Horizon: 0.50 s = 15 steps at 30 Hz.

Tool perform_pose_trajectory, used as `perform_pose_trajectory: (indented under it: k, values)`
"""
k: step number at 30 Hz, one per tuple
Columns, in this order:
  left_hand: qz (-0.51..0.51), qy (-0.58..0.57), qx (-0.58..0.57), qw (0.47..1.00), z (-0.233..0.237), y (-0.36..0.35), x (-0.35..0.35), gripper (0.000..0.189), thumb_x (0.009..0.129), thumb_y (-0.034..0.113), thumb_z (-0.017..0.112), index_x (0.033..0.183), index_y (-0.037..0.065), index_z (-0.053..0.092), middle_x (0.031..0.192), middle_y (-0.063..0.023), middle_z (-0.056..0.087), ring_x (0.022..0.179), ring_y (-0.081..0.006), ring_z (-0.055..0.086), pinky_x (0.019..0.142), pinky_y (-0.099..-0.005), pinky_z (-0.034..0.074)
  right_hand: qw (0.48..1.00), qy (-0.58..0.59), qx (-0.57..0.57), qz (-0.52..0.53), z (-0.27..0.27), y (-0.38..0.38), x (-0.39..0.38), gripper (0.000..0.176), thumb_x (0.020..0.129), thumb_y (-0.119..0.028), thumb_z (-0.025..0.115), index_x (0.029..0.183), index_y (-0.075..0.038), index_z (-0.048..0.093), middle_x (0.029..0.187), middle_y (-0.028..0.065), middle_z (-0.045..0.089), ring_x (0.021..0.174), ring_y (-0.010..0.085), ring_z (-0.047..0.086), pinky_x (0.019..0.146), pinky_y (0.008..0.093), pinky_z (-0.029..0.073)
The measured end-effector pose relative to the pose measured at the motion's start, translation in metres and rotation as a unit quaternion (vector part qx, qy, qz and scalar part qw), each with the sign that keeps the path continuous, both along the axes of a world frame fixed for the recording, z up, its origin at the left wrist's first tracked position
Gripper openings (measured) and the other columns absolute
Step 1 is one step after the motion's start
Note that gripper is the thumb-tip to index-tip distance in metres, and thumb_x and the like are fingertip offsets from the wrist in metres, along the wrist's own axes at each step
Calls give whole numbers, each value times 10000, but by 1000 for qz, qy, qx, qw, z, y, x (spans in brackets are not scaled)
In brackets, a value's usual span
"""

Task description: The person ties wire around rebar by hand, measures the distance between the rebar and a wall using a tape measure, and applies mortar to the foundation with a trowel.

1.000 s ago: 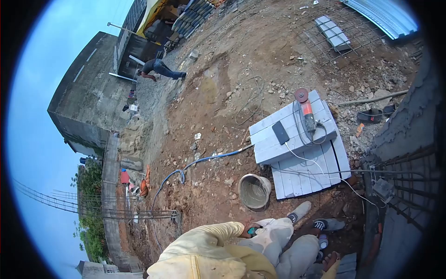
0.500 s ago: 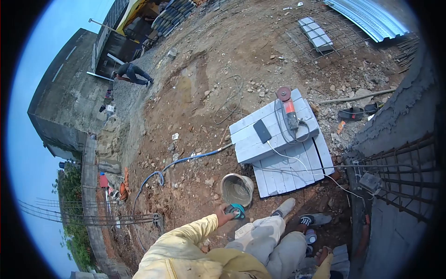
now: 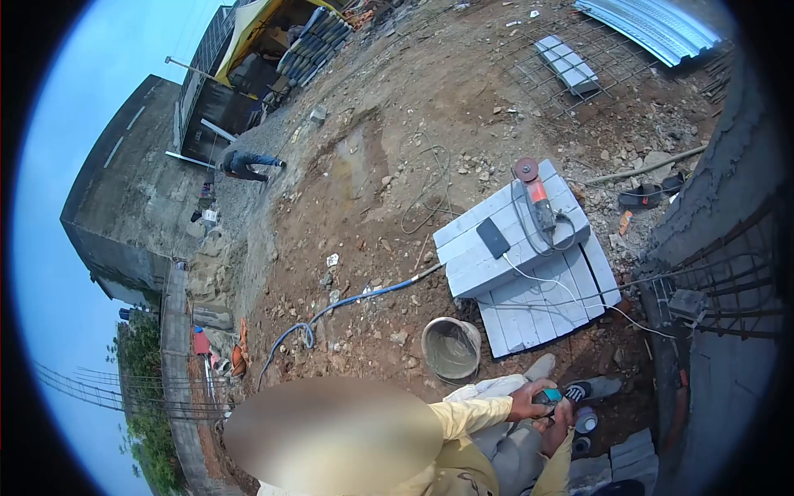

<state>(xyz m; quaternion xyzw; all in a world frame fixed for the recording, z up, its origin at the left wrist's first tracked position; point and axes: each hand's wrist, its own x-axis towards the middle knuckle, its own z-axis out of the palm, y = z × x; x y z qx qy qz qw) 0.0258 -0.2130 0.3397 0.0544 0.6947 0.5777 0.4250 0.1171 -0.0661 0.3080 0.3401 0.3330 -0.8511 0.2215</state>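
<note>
My left hand (image 3: 527, 402), in a pale yellow sleeve, is closed around a small teal rounded object (image 3: 547, 396) whose kind I cannot make out. My right hand (image 3: 559, 430) is closed against the same object from below, its fingers partly hidden. Both hands are together above my bent legs, near a striped shoe (image 3: 576, 392). Beyond them stands a mortar bucket (image 3: 429, 345) with grey residue inside. Pale blocks (image 3: 484, 277) lie stacked past the bucket, bearing an angle grinder (image 3: 542, 207) with a red disc and a dark phone (image 3: 494, 236) on a white cable.
A blue hose (image 3: 356, 297) crosses the rubble-strewn soil. Rebar (image 3: 736, 302) juts by the rough wall (image 3: 707, 182) at right. Steel mesh (image 3: 538, 78) and corrugated metal sheet (image 3: 649, 29) lie farther off. Another person (image 3: 248, 164) bends over gravel. A blurred patch covers the lower left.
My left hand has moved right with the teal object, from beside the bucket to my right hand. My right hand has come up to meet it. The view has shifted slightly.
</note>
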Motion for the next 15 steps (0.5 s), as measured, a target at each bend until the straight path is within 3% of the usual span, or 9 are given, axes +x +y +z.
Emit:
perform_pose_trajectory:
  k: [2,4,5,6,9,10,15]
  values:
    - [52,-175,41,982,2,18,10,494,817,386,601,1169,83,437,1055,-65,526,940,-164,525,776,-317,462,994,-19,-77,-68,9,6,15,380,922,-352,413,1235,-138,399,1071,79,554,825,192,603,554,331,530]
    - [2,-277,-54,959,17,32,-2,510,829,507,515,1130,100,458,1035,-45,522,920,-161,529,734,-315,469,977,-18,-167,-133,1,9,35,412,905,-325,462,1258,-134,369,1115,66,538,861,209,602,612,349,539]
    - [-22,-326,-103,940,20,36,-9,535,835,568,471,1110,109,469,1025,-36,520,910,-160,530,714,-314,473,976,-13,-152,-156,14,5,33,423,897,-304,478,1258,-115,366,1102,73,542,864,206,603,646,347,537]
    - [-90,-344,-114,928,16,38,-14,543,825,579,434,1128,131,482,1035,-41,541,888,-159,547,701,-296,471,974,-8,-138,-178,37,2,24,435,888,-283,494,1258,-96,362,1088,80,547,868,202,603,680,344,534]
    - [-243,-299,-25,922,-14,37,-9,508,810,473,492,1165,109,472,1043,-76,566,860,-174,563,704,-290,471,972,27,-145,-182,45,2,28,459,854,-227,544,1249,-56,385,1066,89,557,905,197,595,773,362,512]
    - [-168,-373,56,911,-73,31,27,627,742,427,569,1235,67,426,1062,-138,572,895,-225,574,757,-315,468,972,42,-155,-173,41,3,33,466,841,-210,560,1245,-46,398,1062,89,560,922,197,590,802,373,503]
    - [-281,-297,-22,912,-28,35,12,708,696,415,626,1259,53,397,1083,-159,564,936,-246,568,791,-328,459,975,33,-176,-133,22,0,40,443,835,-200,566,1224,-45,420,1052,85,564,921,193,589,803,370,502]
